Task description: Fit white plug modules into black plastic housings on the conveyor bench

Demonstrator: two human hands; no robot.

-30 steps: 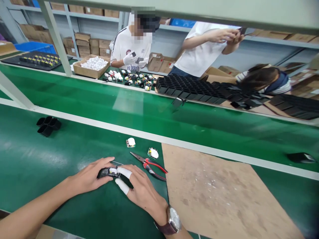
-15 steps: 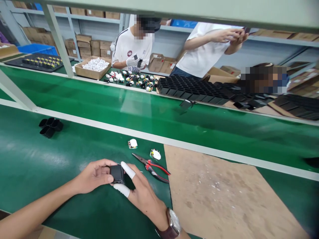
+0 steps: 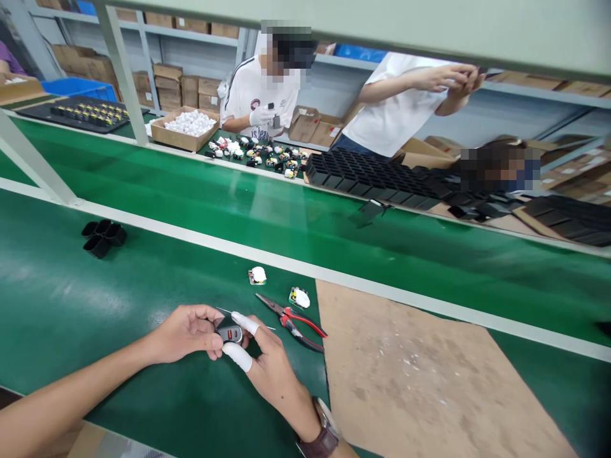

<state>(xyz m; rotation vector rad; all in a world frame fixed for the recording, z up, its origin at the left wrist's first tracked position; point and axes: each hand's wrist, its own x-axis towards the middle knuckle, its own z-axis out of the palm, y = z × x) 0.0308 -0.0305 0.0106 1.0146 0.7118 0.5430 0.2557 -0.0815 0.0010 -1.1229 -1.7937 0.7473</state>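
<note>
A small black USB charger (image 3: 230,334) is held between both hands above the green bench, its end with a red port and a smaller port turned toward me. My left hand (image 3: 184,332) grips its left side with thumb and fingers. White finger cots cover the thumb and index finger of my right hand (image 3: 277,359), which pinches the charger from the right. Thin wires or pins show near the charger; where they attach is unclear. Needle-nose pliers (image 3: 292,319) with red and black handles lie just beyond my right hand. Two small circuit boards (image 3: 258,275) with white blobs sit behind them.
A brown cardboard sheet (image 3: 429,375) covers the bench at right. Several black housings (image 3: 98,245) stand at left. Past a white rail (image 3: 191,236) runs a green belt (image 3: 205,197), with a box of white parts (image 3: 184,130), rows of black cases (image 3: 372,181) and co-workers beyond.
The charger has been turned in my hands, so its port end now faces me instead of a plain black side. The camera view has shifted slightly.
</note>
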